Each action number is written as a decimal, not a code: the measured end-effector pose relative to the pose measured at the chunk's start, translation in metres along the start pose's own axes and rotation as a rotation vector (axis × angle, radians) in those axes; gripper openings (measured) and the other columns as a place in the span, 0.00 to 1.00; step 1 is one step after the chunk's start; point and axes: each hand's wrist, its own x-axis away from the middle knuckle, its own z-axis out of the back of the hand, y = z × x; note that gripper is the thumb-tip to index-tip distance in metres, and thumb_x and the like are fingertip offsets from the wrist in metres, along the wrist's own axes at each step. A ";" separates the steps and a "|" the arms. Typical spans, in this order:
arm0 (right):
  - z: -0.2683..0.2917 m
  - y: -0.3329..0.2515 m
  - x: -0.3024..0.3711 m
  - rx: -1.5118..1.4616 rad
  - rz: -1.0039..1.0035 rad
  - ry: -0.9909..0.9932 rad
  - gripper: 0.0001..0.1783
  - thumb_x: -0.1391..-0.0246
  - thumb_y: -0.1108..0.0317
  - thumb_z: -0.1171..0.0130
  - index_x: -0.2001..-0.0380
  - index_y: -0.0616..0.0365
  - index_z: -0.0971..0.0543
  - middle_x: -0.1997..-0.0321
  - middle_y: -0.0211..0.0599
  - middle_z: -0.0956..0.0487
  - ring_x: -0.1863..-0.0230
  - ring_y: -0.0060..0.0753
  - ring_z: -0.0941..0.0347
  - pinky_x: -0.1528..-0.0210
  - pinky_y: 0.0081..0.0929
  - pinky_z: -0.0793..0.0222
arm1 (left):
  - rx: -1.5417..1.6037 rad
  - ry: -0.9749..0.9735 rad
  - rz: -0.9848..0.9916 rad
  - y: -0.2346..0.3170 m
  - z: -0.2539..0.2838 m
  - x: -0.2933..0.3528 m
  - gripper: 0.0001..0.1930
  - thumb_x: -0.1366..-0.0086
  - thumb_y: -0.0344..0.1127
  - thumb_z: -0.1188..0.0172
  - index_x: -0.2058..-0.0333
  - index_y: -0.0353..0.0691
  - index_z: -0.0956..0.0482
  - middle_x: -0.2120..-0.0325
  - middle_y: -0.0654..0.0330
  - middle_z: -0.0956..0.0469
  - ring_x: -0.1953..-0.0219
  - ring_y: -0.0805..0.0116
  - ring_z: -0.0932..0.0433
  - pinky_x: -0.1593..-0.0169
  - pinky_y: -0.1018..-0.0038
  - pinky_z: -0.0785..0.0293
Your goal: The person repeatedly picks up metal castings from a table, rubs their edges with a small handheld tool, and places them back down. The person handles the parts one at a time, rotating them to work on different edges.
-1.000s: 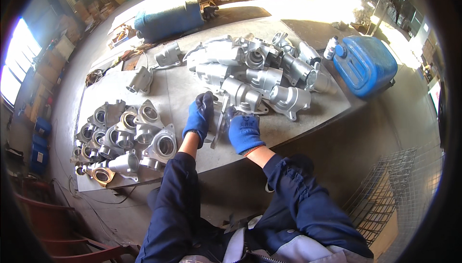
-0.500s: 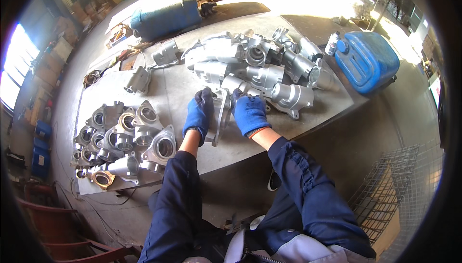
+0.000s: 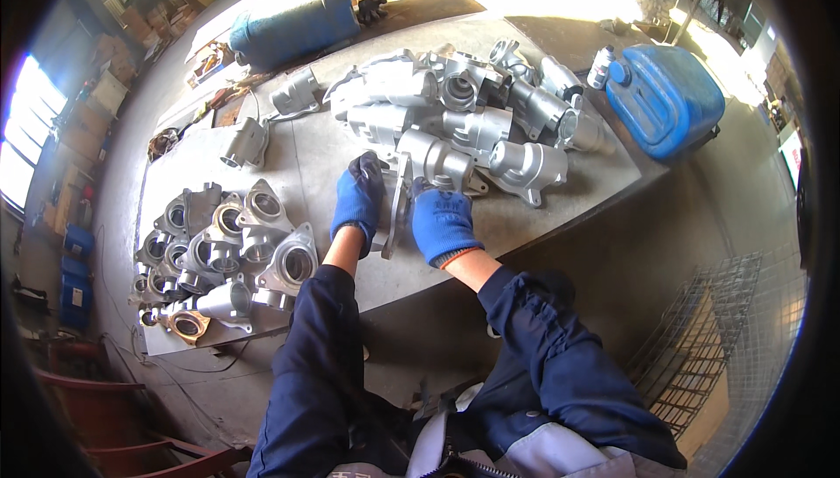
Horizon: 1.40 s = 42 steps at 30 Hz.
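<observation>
A grey metal casting (image 3: 398, 202) stands on the table between my hands, its flat flange seen edge-on. My left hand (image 3: 359, 198), in a blue glove with dark fingertips, is closed on its left side. From the right, my right hand (image 3: 443, 221), gloved the same way, has its curled fingers against the casting; their tips are partly hidden. Just beyond lies a heap of silvery castings (image 3: 472, 128), cylinders with flanges. To the left, several castings with round bores (image 3: 293, 263) are grouped near the table's front edge.
Two single castings (image 3: 243, 144) lie behind the left group. A blue jerrycan (image 3: 669, 101) and a white bottle (image 3: 600, 67) stand at the right rear. Behind the heap lies a blue drum (image 3: 293, 30). Wire mesh (image 3: 700, 347) is at the lower right, beside the table (image 3: 350, 281).
My right hand has shifted slightly left and nearer to me, still at the casting. The left hand stays on it. The whole view has shifted a little.
</observation>
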 end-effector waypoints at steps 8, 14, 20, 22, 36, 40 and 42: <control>-0.018 -0.007 0.026 -0.063 -0.014 -0.048 0.10 0.45 0.68 0.50 0.61 0.53 0.23 0.73 0.42 0.18 0.70 0.45 0.19 0.66 0.46 0.29 | -0.043 -0.024 -0.103 -0.015 -0.004 -0.008 0.21 0.30 0.44 0.60 0.64 0.33 0.23 0.67 0.39 0.22 0.62 0.40 0.24 0.59 0.59 0.29; -0.043 -0.016 0.060 -0.168 -0.033 -0.076 0.07 0.48 0.66 0.47 0.67 0.51 0.21 0.71 0.41 0.18 0.67 0.45 0.20 0.64 0.45 0.32 | 0.150 -0.060 0.072 0.013 0.004 0.004 0.22 0.30 0.46 0.58 0.64 0.34 0.22 0.72 0.44 0.22 0.70 0.49 0.25 0.61 0.62 0.29; -0.052 -0.034 0.087 -0.192 -0.040 -0.018 0.08 0.49 0.65 0.47 0.66 0.50 0.22 0.75 0.40 0.20 0.72 0.43 0.22 0.67 0.42 0.32 | -0.013 -0.028 -0.027 -0.012 -0.003 -0.004 0.20 0.30 0.44 0.57 0.65 0.35 0.21 0.71 0.44 0.21 0.68 0.47 0.22 0.62 0.61 0.29; -0.063 -0.044 0.115 -0.091 0.110 -0.086 0.08 0.49 0.65 0.47 0.65 0.51 0.22 0.76 0.41 0.20 0.73 0.43 0.22 0.68 0.42 0.32 | -0.204 0.030 -0.079 -0.026 -0.009 -0.011 0.21 0.31 0.45 0.57 0.65 0.35 0.20 0.70 0.44 0.20 0.66 0.45 0.22 0.61 0.60 0.29; -0.059 0.014 0.068 -0.718 0.089 -0.250 0.26 0.56 0.58 0.33 0.54 0.60 0.24 0.62 0.54 0.20 0.58 0.58 0.23 0.55 0.43 0.27 | 0.039 -0.411 0.131 -0.062 0.005 0.017 0.18 0.32 0.45 0.52 0.62 0.35 0.20 0.70 0.49 0.19 0.68 0.60 0.23 0.57 0.67 0.28; -0.114 0.016 0.066 -0.925 0.072 -0.156 0.26 0.57 0.60 0.31 0.54 0.59 0.23 0.60 0.53 0.19 0.57 0.56 0.22 0.54 0.39 0.27 | 0.528 -0.444 0.421 -0.047 0.019 0.028 0.19 0.30 0.44 0.54 0.56 0.34 0.22 0.65 0.57 0.20 0.65 0.67 0.22 0.58 0.75 0.26; -0.115 0.018 0.065 -1.057 0.073 -0.195 0.24 0.56 0.61 0.31 0.55 0.59 0.23 0.61 0.53 0.19 0.57 0.55 0.22 0.54 0.39 0.27 | 0.787 -0.367 0.316 -0.041 0.031 0.048 0.19 0.29 0.43 0.53 0.49 0.35 0.27 0.56 0.54 0.22 0.55 0.66 0.23 0.54 0.74 0.26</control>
